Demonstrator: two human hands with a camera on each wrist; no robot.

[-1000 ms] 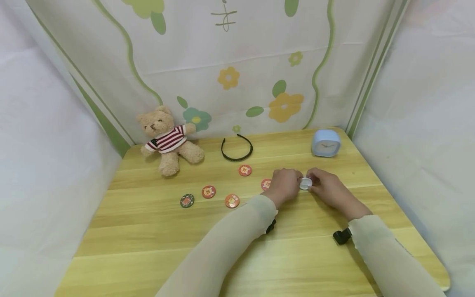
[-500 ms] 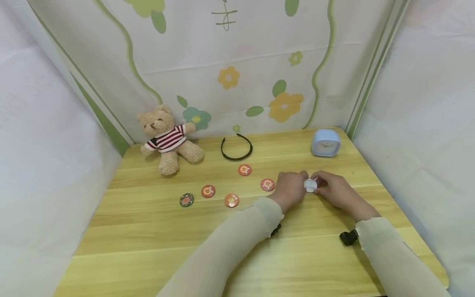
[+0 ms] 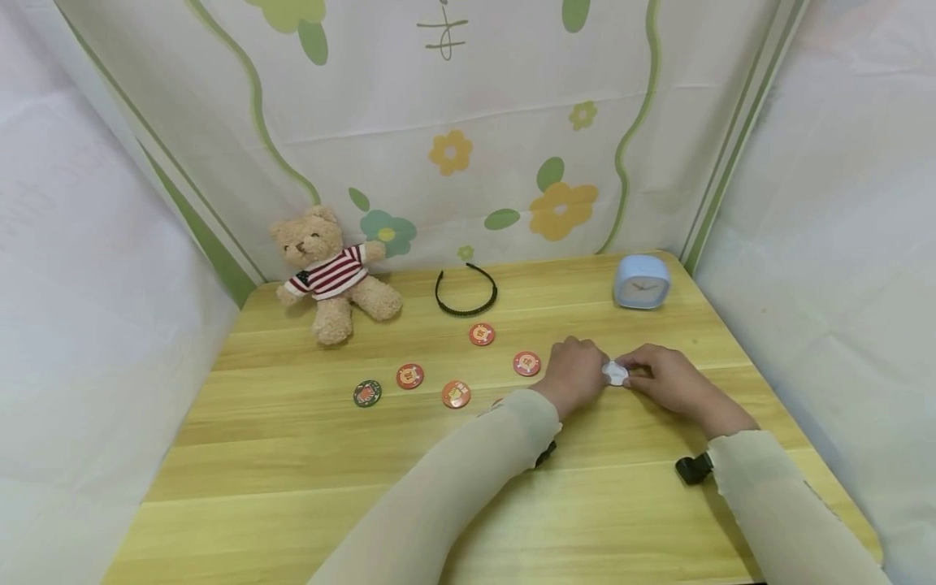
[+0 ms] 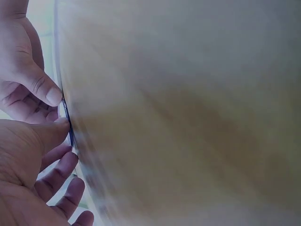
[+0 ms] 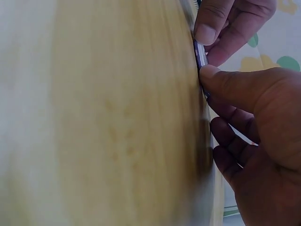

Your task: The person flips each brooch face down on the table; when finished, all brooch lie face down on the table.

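- a small, flat, round white disc [image 3: 615, 373] was held between two bare hands, pinched at its left rim by the left hand [image 3: 576, 375] and at its right rim by the right hand [image 3: 671, 383].
- each pinch was drawn in nearly all the way, with only the disc's thin edge taken between thumb and fingertips; the spare fingers were loosely bent.
- neither hand could be judged nearer, since the disc was touched by both.
- no long axis was offered by the round outline, but in both wrist views it was seen nearly edge-on, its line set from one thumb to the other; by judgement, any turn or release was governed by that shared line.
- whether the disc was rested on the yellow wood-grain table [image 3: 292, 504] or lifted just above it could not be told.
- near the left hand, a round pinkish-red badge [image 3: 526, 363] was seen, well clear of the right.
- farther left, a round orange badge [image 3: 457, 394] and a round dark green badge [image 3: 368, 393] were spread.
- behind the right hand, a rounded light-blue clock [image 3: 642, 282] was placed.
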